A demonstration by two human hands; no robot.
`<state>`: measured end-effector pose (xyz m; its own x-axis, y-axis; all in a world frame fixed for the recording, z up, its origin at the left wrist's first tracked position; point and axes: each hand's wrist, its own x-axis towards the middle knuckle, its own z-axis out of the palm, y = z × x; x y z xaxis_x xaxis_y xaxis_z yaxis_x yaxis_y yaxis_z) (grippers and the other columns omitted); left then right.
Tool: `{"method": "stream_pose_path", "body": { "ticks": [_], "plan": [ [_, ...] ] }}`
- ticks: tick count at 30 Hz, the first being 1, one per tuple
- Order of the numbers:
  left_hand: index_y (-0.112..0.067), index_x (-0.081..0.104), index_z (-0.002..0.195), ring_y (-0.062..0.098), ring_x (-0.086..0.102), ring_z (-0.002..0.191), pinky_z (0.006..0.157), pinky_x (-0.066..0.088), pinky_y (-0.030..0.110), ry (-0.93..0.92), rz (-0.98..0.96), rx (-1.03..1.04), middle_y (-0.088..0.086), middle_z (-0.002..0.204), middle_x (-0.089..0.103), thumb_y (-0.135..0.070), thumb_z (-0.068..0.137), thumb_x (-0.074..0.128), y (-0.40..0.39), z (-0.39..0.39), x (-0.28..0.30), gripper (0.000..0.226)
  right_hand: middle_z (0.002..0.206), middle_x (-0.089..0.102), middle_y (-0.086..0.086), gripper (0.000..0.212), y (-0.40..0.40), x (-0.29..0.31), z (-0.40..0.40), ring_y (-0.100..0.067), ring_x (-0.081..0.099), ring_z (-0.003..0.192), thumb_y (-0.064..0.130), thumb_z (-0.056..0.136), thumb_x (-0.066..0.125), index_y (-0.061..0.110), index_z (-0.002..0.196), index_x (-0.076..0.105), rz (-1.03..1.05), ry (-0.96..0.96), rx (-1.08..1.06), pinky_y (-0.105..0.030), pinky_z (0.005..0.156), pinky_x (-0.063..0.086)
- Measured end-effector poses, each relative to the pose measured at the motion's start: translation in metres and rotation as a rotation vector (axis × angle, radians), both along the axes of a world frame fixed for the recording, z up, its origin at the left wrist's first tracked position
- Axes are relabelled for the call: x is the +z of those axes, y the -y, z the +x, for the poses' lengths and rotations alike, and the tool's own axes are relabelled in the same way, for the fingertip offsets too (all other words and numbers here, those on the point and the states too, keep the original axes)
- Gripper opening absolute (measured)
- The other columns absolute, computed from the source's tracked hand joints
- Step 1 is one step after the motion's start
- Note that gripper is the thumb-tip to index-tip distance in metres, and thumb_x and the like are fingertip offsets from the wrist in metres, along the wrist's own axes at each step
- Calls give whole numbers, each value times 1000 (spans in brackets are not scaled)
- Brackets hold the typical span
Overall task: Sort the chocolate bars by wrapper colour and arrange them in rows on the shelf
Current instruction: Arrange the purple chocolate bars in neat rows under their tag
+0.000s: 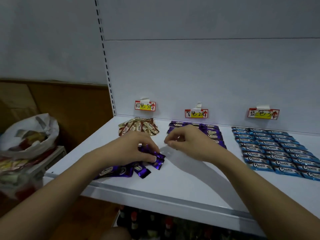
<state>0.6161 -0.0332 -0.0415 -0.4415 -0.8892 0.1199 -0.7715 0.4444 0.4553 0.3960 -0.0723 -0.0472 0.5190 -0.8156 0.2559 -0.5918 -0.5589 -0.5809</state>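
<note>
Midway through sorting, the left hand clamps loose purple bars near the shelf front while the right hand pinches one toward the far purple rows.

The scene is dimly and evenly lit, with a cool bluish cast over the white shelf. Soft shadows are thrown toward the lower right beneath the right forearm, so light is taken to come from the upper left. No strong glare is seen; faint sheen shows on the purple wrappers. Motion blur is seen at the plastic bag on the left edge. Straight lines are bowed by wide-angle distortion, and the lower edge is dark and soft.
</note>
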Motion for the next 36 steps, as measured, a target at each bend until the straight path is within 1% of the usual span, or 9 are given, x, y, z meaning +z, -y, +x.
{"method": "stream_pose_path", "body": {
  "ticks": [6,9,12,15,18,22,26,31,36],
  "plan": [
    [-30,66,93,0,52,90,74,40,10,43,-109,55,-17,94,57,-27,82,75,-12,0,-11,14,86,70,5,16,4,-6,39,-10,64,69,12,89,61,20,89,75,84,135,-58,-28,67,52],
    [-26,64,86,0,57,80,66,42,10,-278,-186,236,-13,86,63,-18,80,77,-15,11,-9,16,81,67,9,14,2,-13,43,-8,61,68,13,91,60,20,90,73,119,221,-92,-24,67,46],
    [-28,66,103,6,64,76,65,52,17,-601,-236,424,-5,94,64,-15,84,73,-13,23,-7,23,85,67,11,6,-5,-18,40,-1,57,68,28,88,65,25,91,70,114,188,-70,-20,67,42],
    [-22,67,105,14,72,78,70,57,21,-843,-145,522,4,102,68,-13,85,72,-8,28,-13,23,90,64,10,26,-14,-21,38,-1,53,65,43,77,77,30,96,66,145,40,-25,-20,62,42],
    [-13,68,93,23,73,81,80,58,32,-982,-59,562,10,94,73,-9,79,77,-4,26,-16,17,90,64,6,27,-15,-19,36,-3,55,68,37,78,79,26,101,69,112,-47,-35,-22,64,44],
    [-3,66,96,25,73,77,76,60,29,-1125,61,529,18,91,73,0,79,75,3,17,-6,19,85,68,0,14,-9,-18,31,-10,61,66,23,84,74,19,97,72,171,38,-39,-29,68,53],
    [-2,70,102,29,73,85,77,60,30,-1134,133,444,18,98,71,4,81,72,20,2,7,22,78,72,-9,7,-4,-13,19,-13,61,63,23,85,74,17,81,74,260,192,-90,-33,69,55],
    [-13,74,90,19,70,83,74,57,25,-839,85,357,5,87,75,-6,75,79,56,-29,20,17,76,69,-1,7,12,13,-27,-10,54,66,24,83,76,16,83,77,323,359,-258,-25,66,45],
    [-11,73,89,13,67,73,67,52,18,-605,178,112,5,81,75,-4,76,78,72,-59,20,15,79,72,-7,10,29,19,-91,-13,60,69,11,83,74,8,93,73,346,188,-357,-21,62,53]
  ]
}}
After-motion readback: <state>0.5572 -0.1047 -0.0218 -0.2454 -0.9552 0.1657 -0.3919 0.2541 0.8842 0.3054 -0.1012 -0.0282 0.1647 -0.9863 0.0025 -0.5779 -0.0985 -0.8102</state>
